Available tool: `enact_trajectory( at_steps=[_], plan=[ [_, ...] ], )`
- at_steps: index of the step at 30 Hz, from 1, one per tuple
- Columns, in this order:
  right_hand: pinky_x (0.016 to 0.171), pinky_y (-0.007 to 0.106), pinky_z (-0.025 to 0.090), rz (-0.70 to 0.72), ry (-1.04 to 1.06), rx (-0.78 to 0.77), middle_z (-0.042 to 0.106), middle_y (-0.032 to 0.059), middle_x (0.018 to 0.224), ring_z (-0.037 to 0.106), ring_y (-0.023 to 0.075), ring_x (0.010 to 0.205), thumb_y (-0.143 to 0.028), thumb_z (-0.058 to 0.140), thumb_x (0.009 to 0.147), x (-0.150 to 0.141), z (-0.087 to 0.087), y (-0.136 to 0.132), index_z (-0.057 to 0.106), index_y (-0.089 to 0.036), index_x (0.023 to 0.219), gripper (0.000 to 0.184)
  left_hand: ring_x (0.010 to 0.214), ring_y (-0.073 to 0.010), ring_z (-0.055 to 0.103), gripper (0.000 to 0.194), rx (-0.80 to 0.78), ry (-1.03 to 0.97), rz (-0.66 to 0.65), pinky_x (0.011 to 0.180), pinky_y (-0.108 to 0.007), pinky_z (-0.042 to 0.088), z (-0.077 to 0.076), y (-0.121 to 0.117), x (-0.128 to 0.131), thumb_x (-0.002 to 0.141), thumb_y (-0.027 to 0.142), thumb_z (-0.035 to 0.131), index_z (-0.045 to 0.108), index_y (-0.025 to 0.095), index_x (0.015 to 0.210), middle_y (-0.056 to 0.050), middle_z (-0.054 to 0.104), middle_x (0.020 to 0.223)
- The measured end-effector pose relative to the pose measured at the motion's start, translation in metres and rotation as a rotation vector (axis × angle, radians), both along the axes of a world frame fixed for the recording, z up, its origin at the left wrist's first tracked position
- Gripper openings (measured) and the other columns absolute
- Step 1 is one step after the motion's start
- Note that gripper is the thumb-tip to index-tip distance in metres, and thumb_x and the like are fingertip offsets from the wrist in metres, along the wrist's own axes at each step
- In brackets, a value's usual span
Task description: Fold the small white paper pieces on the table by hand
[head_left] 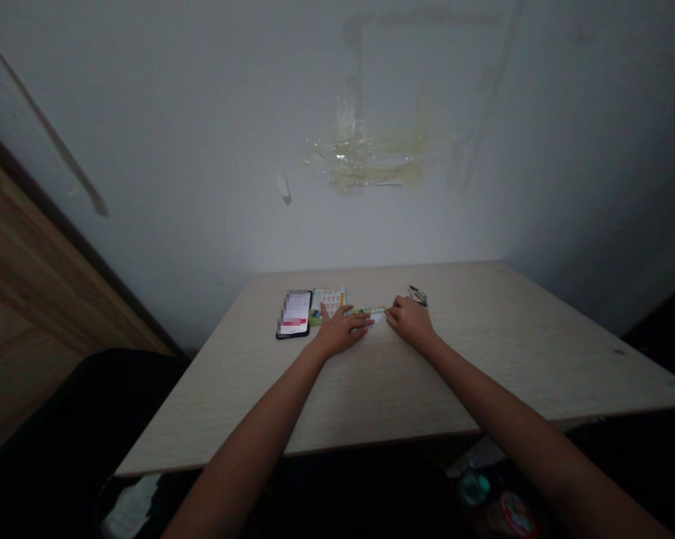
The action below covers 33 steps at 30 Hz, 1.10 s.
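My left hand (pixel 339 333) lies on the table with its fingers spread. Under its fingertips is a narrow, printed strip of folded paper (pixel 378 309), green and yellow with a white part below. At the strip's right end, my right hand (pixel 411 320) has its fingers pinched together on the paper's edge. Part of the paper is hidden beneath my left fingers. Just beyond my left thumb is a printed green-and-white sheet (pixel 331 298), partly covered by that hand. A small dark, shiny printed piece (pixel 419 295) rests behind my right hand.
A phone (pixel 295 314) with a lit screen lies left of the printed sheet. The pale wooden table (pixel 371 397) meets a grey wall (pixel 214 150) with clear tape (pixel 365 157) stuck on it. Below the front edge at right are a bottle (pixel 475 486) and a red-lidded container (pixel 517 513).
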State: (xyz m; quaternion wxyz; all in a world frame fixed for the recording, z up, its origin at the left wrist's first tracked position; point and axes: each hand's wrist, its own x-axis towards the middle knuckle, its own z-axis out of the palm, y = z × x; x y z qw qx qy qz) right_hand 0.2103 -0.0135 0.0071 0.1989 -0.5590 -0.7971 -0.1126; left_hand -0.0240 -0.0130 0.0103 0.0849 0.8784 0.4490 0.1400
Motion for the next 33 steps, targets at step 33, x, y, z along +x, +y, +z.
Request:
enact_trajectory(
  at_steps=[33],
  plan=[
    [0.094,0.033,0.05,0.373,0.186,-0.069,0.069,0.0111,0.11,0.062,0.02,0.104,-0.018,0.055,0.092,-0.005,-0.008,-0.004,0.073,-0.017,0.107,0.024,0.129,-0.0279,0.048,0.024,0.084,-0.097,0.091,0.11,-0.073,-0.013,0.004,-0.003,0.001,0.09,0.042,0.06,0.07,0.036,0.111,0.0,0.069,0.126]
  ],
)
